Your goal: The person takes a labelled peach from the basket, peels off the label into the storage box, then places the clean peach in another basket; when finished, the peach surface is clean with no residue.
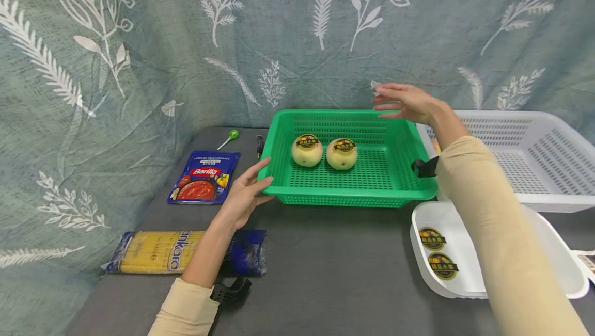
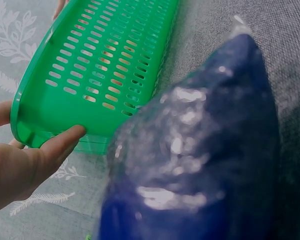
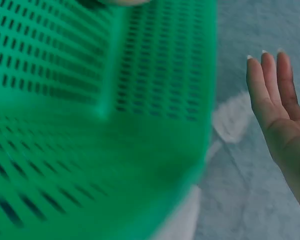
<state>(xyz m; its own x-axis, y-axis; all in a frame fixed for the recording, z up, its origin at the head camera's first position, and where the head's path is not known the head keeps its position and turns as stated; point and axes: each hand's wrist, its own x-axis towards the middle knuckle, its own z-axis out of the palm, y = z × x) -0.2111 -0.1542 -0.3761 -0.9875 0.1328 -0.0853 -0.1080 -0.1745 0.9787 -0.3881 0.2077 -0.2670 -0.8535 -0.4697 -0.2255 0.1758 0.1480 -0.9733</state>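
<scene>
A green slotted basket stands on the dark table with two pale round fruits inside, each bearing a dark sticker. My left hand touches the basket's near left corner with straight fingers. Above the basket's far right rim hovers my right hand, fingers straight and spread, holding nothing. The basket's wall fills the right wrist view.
A Barilla sauce pouch, a green lollipop and a pen lie left of the basket. A spaghetti pack sits under my left forearm. A white basket and a white tray with two stickers stand right.
</scene>
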